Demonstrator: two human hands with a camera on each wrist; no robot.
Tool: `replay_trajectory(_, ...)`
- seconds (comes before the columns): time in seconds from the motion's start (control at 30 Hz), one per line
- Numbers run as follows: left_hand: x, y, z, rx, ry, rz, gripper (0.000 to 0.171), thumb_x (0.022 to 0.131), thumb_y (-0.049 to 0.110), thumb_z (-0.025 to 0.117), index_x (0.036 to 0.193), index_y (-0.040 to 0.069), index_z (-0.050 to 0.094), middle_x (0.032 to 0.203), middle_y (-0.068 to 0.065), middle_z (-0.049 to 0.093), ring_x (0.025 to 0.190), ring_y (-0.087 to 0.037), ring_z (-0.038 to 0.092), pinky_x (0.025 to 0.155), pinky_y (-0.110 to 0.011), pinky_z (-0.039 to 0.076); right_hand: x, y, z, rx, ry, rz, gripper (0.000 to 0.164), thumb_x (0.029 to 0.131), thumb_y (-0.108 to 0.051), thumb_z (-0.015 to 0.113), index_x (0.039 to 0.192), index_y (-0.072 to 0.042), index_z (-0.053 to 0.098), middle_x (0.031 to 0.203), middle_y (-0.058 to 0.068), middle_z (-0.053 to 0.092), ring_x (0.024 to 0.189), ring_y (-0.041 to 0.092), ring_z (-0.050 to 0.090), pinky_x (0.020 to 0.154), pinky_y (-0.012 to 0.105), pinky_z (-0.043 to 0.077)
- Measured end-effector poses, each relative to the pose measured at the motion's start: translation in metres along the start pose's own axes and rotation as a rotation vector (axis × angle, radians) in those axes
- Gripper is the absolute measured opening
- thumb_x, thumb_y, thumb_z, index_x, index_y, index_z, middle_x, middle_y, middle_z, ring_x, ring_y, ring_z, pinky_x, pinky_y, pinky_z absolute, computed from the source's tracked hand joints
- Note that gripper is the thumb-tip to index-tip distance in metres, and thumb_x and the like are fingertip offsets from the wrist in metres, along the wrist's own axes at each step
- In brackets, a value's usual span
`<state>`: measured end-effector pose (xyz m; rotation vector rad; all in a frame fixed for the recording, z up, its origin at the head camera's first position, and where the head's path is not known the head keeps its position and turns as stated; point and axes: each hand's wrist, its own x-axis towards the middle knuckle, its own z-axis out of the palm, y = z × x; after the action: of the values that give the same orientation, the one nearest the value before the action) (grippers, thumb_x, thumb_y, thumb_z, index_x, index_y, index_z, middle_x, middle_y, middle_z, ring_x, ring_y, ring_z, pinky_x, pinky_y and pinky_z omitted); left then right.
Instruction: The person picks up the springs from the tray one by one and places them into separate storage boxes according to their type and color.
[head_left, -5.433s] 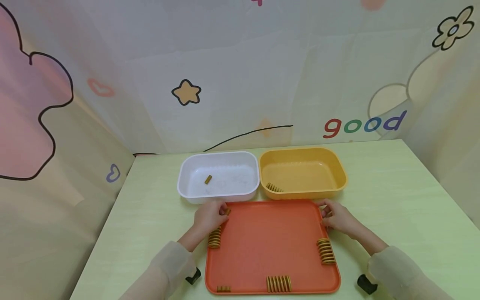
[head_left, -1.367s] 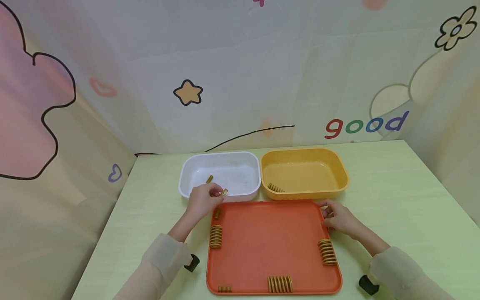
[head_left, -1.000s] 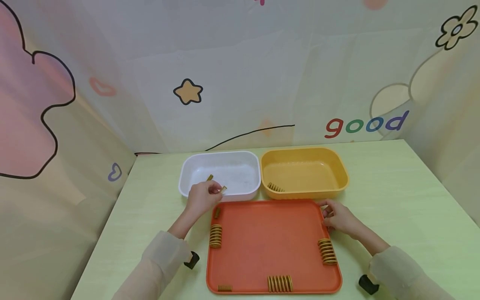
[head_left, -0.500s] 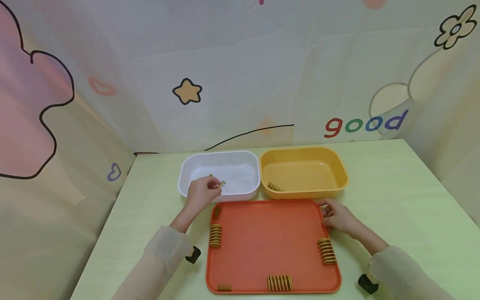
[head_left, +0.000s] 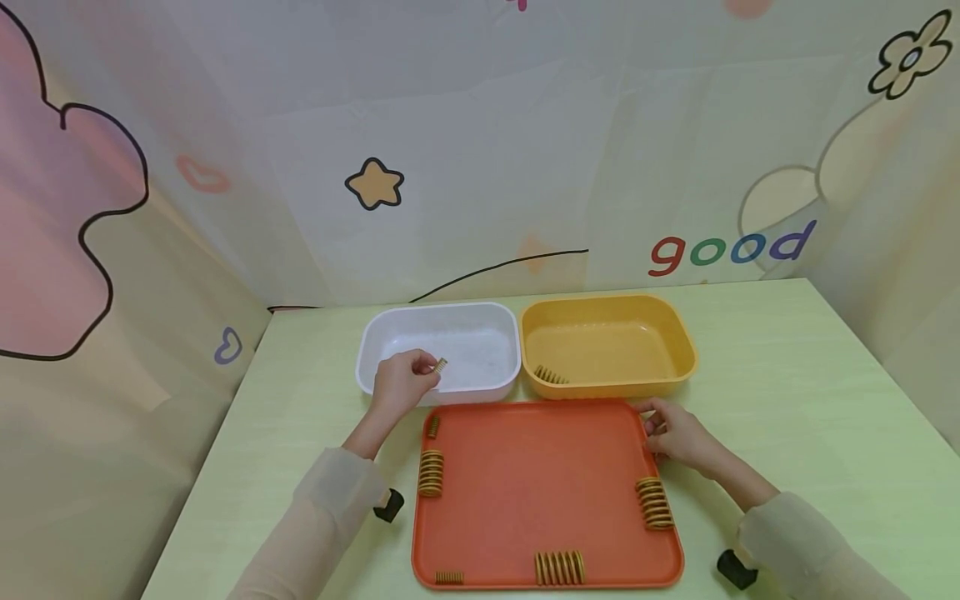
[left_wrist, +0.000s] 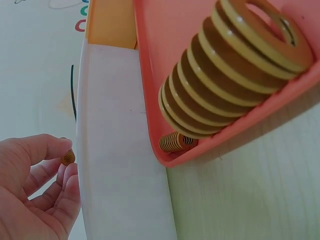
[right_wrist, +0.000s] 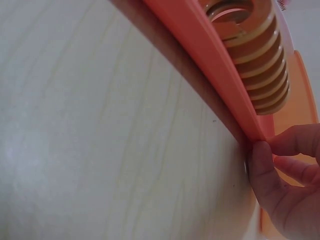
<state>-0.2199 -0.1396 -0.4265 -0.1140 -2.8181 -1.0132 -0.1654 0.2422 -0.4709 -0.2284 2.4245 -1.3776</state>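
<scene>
The person's left hand (head_left: 401, 383) pinches a small golden coil spring (head_left: 441, 365) at its front right, above the white plastic tub (head_left: 480, 350), while the right hand (head_left: 678, 435) grips the orange-red tray (head_left: 540, 483) at its edge, a larger coil spring (head_left: 654, 503) lying just on that hand's near side.

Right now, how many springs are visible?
7: a spring in the left hand; one in the yellow bin; five on the tray by edge: two left, one right, two near. That hand may hide more.
</scene>
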Motion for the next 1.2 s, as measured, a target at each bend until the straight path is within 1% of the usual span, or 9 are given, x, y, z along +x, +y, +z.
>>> replay_trajectory(0.23, 0.005, -0.002, 0.001, 0.0, -0.007, -0.023, 0.011, 0.071, 0.012, 0.063, 0.08, 0.009, 0.067, 0.072, -0.003, 0.066, 0.067, -0.017, 0.058, 0.062, -0.027, 0.042, -0.001, 0.001, 0.0, 0.005, 0.001, 0.003, 0.048, 0.074, 0.007, 0.054, 0.12, 0.009, 0.039, 0.084, 0.015, 0.048, 0.061, 0.016, 0.047, 0.05, 0.029, 0.046)
replay_trajectory(0.5, 0.011, -0.006, 0.002, 0.007, 0.009, -0.054, 0.012, 0.07, 0.013, 0.064, 0.08, 0.009, 0.068, 0.071, -0.003, 0.066, 0.069, -0.018, 0.057, 0.062, -0.027, 0.04, -0.001, 0.002, 0.001, 0.002, 0.006, 0.006, 0.048, 0.074, 0.007, 0.054, 0.12, 0.009, 0.04, 0.084, 0.015, 0.047, 0.06, 0.015, 0.047, 0.05, 0.029, 0.046)
replay_trajectory(0.67, 0.014, -0.009, 0.003, 0.01, -0.001, -0.078, 0.012, 0.07, 0.014, 0.064, 0.08, 0.008, 0.067, 0.072, -0.004, 0.066, 0.07, -0.018, 0.057, 0.063, -0.027, 0.04, -0.001, 0.002, 0.001, -0.002, 0.005, 0.006, 0.048, 0.074, 0.007, 0.054, 0.12, 0.009, 0.04, 0.084, 0.014, 0.047, 0.06, 0.016, 0.047, 0.05, 0.029, 0.046)
replay_trajectory(0.77, 0.016, -0.009, 0.003, 0.006, -0.005, -0.081, 0.012, 0.071, 0.013, 0.064, 0.08, 0.008, 0.067, 0.073, -0.005, 0.066, 0.071, -0.019, 0.057, 0.063, -0.027, 0.04, -0.001, 0.001, 0.001, -0.002, 0.005, 0.007, 0.049, 0.074, 0.007, 0.054, 0.12, 0.009, 0.04, 0.084, 0.014, 0.047, 0.06, 0.016, 0.047, 0.05, 0.029, 0.046)
replay_trajectory(0.97, 0.024, -0.012, 0.004, 0.01, -0.016, -0.099, 0.013, 0.071, 0.014, 0.064, 0.082, 0.008, 0.068, 0.076, -0.004, 0.066, 0.071, -0.018, 0.057, 0.063, -0.026, 0.04, -0.002, 0.0, 0.002, -0.003, 0.006, 0.006, 0.048, 0.073, 0.008, 0.054, 0.119, 0.009, 0.04, 0.084, 0.014, 0.047, 0.06, 0.016, 0.047, 0.049, 0.029, 0.046)
replay_trajectory(1.2, 0.032, -0.015, 0.004, 0.001, -0.022, -0.12, 0.015, 0.071, 0.014, 0.064, 0.085, 0.006, 0.067, 0.08, -0.007, 0.067, 0.076, -0.021, 0.059, 0.068, -0.029, 0.041, -0.002, 0.0, 0.002, -0.002, 0.007, 0.007, 0.048, 0.074, 0.007, 0.053, 0.12, 0.009, 0.04, 0.085, 0.015, 0.047, 0.062, 0.016, 0.046, 0.05, 0.029, 0.045)
